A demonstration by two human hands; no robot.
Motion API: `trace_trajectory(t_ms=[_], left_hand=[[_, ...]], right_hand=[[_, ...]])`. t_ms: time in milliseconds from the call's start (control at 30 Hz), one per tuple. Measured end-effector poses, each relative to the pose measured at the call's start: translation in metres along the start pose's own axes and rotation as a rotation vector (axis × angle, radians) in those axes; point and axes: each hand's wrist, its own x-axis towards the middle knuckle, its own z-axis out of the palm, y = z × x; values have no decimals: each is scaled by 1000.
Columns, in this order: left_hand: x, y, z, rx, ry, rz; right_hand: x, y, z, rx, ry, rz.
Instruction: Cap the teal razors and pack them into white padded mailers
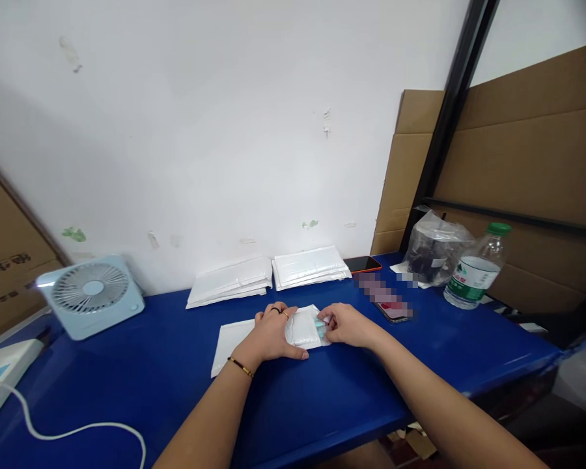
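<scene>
A small white padded envelope [303, 327] lies on the blue table, its open end facing right. My left hand [273, 332] grips it across the middle, thumb along the near edge and fingers curled at the far side. A flat white mailer [227, 339] extends leftward from beneath that hand; whether it joins the envelope is hidden. At the open end, my right hand [346, 324] pinches a teal-and-white item [321, 329] that sits partly inside the mouth. The item's exact kind is too small to tell.
Two stacks of white padded mailers, a left stack [232, 280] and a right stack [312, 266], lie against the wall. A light-blue fan [95, 290] and white cable [78, 430] are left. Phones [364, 264], a bagged cup [432, 251] and a water bottle [476, 270] stand right.
</scene>
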Motion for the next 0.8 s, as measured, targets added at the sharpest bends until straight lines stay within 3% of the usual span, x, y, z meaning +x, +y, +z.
trace_trajectory(t_ms=[100,200,367,433,500,667,800], left_hand=[[1,-1,0,-1,-9,5],[1,-2,-1,-7,-10,18],[-1,0,0,-2,3,16],[-1,2,-1,0,-3,7],[-1,2,-2,-4,-14,2],[-5,-7,-9,-30,-1,-31],[-7,-15,-6,-21,-72,-42]], right_hand=[[12,-10,2,14,-40,1],[18,-11,0,249,-152,-28],[11,-2,5,434,-25,-11],[8,-4,8,461,-91,-67],[6,-7,8,406,-119,-117],[5,-5,1,-78,283,20],[9,-1,9,-258,230,53]])
